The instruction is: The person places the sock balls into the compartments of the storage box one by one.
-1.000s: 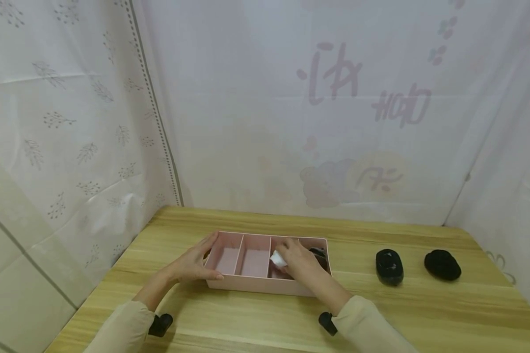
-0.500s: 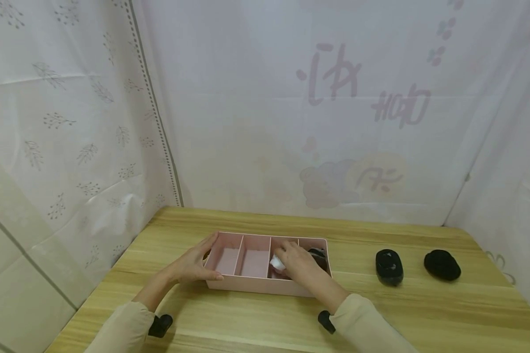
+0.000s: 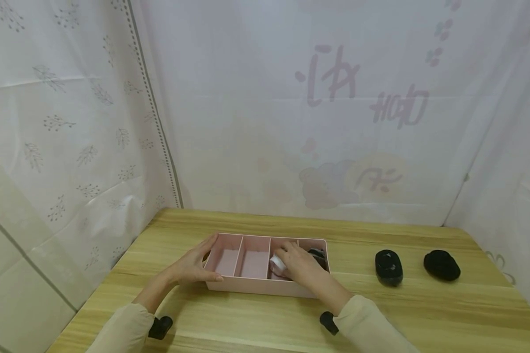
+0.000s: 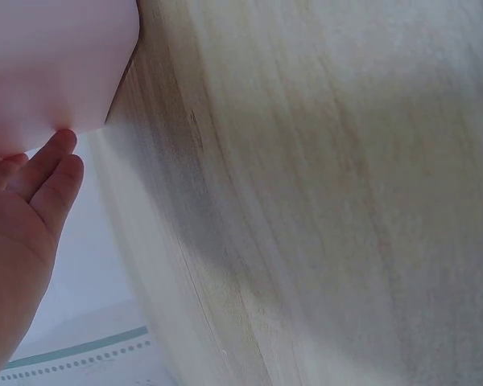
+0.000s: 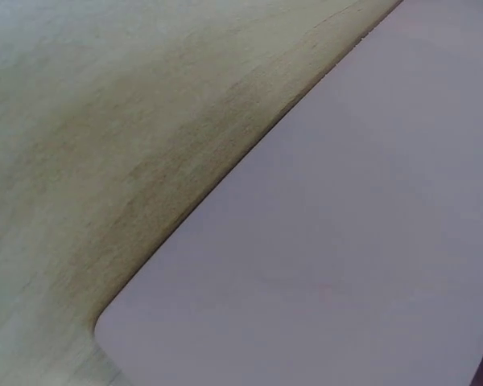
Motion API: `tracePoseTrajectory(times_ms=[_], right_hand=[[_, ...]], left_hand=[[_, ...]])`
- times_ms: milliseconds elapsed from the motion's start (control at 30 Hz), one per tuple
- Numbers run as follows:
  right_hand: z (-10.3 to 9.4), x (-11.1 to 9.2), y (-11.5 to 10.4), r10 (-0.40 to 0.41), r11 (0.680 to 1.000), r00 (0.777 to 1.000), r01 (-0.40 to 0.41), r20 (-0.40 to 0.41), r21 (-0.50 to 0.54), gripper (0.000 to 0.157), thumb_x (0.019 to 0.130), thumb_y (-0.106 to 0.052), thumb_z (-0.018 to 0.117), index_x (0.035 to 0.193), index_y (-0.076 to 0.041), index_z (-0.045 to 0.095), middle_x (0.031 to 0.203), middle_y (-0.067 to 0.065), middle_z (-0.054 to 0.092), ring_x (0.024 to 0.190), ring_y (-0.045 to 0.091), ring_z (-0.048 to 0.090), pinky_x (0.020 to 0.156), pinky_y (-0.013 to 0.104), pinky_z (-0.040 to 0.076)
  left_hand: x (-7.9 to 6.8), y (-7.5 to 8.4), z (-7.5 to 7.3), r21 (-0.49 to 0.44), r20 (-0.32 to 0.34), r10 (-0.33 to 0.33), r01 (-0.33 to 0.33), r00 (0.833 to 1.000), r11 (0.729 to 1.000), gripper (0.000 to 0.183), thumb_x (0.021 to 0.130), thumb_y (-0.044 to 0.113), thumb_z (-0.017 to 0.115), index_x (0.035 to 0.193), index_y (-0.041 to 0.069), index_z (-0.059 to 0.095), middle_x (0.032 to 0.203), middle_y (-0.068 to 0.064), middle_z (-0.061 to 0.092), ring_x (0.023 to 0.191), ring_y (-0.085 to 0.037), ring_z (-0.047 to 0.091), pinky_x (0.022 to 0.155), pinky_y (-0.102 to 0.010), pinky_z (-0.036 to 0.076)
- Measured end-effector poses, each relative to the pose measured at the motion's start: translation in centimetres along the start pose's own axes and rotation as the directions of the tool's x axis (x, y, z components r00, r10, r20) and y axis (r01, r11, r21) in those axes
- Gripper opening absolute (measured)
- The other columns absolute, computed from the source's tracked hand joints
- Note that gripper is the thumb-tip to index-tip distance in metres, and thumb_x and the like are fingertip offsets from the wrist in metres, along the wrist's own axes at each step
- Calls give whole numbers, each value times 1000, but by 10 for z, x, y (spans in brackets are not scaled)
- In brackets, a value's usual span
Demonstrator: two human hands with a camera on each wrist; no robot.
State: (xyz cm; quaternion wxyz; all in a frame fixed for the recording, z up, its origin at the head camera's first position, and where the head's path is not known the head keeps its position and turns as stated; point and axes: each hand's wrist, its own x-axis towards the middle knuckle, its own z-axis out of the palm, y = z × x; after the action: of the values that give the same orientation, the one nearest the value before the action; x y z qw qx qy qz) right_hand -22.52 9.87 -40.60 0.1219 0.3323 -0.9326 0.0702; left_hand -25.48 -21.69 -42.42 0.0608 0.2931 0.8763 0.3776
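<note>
Right hand (image 3: 298, 262): within the right half of the pink box (image 3: 260, 285), lower centre of the head frame; fingers bent over and holding the white bundle (image 3: 277, 265), fingertips partly out of sight.
White bundle: in the third compartment from left; right part covered by the hand, material hard to make out.
Dark item (image 3: 318, 256): in the rightmost compartment, partly masked by the right hand; kind cannot be told.
Left hand (image 3: 192, 266): grips the box's left end, thumb at the near corner, fingers toward the far corner; left wrist view shows fingertips against the pink wall, upper left.
Right wrist view: pink wall runs off the frame at right; right-hand grip cannot be read there.
Box count: one; three dividers, four compartments.
Black bundles count: two, well apart, right of the head frame; oblong black bundle (image 3: 389, 267) and flatter black bundle (image 3: 442, 265).
Sleeves count: two, cream; left sleeve (image 3: 123, 328) and right sleeve (image 3: 373, 326), both cut off at the bottom edge.
Surface: wood-grain table (image 3: 234, 326).
Room: pale cloth backdrop (image 3: 229, 122) with faint lettering; sprig-patterned cloth (image 3: 88, 162) at left.
</note>
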Motion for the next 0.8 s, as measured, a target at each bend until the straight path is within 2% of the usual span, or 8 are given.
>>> tracePoseTrajectory(times_ms=[100,267,400,567,800], right_hand=[[-5,-2,0,30,998,999,-30,14,61,39,76,-12,78,111,-4,63,115,12,57,103,27,58,81,38,52],[-17,-14,5,49,988,998,-44,-29,151,47,76,-12,78,119,-3,60,120,15,57,105,29,59,80,39,53],[-26,-29,17,69,978,995,-52,-79,200,51,77,-10,77,123,-3,57,122,18,57,106,31,59,82,40,52],[-38,-53,39,136,975,984,-112,-119,194,53,77,-11,76,125,0,55,120,19,56,95,30,62,73,39,53],[-57,-92,71,223,967,957,-194,-184,162,61,75,-14,78,128,0,53,122,20,55,101,34,61,69,40,53]], left_hand=[[-1,0,0,-4,-1,-2,2,1000,1000,112,70,34,81,147,-8,11,152,-31,12,139,-48,12,106,-63,20],[0,1,0,-8,1,-7,7,1000,1000,112,71,34,81,147,-8,10,152,-30,11,139,-48,11,106,-64,18],[0,1,1,-10,4,-14,15,1000,1000,112,71,35,80,148,-7,10,153,-29,10,139,-47,10,107,-64,17],[0,1,1,-12,6,-10,10,1000,1000,112,71,34,81,147,-8,10,152,-30,11,139,-48,11,106,-63,20],[0,1,1,1,2,-3,3,1000,1000,112,71,34,80,148,-7,10,153,-30,11,139,-48,12,106,-63,21]])
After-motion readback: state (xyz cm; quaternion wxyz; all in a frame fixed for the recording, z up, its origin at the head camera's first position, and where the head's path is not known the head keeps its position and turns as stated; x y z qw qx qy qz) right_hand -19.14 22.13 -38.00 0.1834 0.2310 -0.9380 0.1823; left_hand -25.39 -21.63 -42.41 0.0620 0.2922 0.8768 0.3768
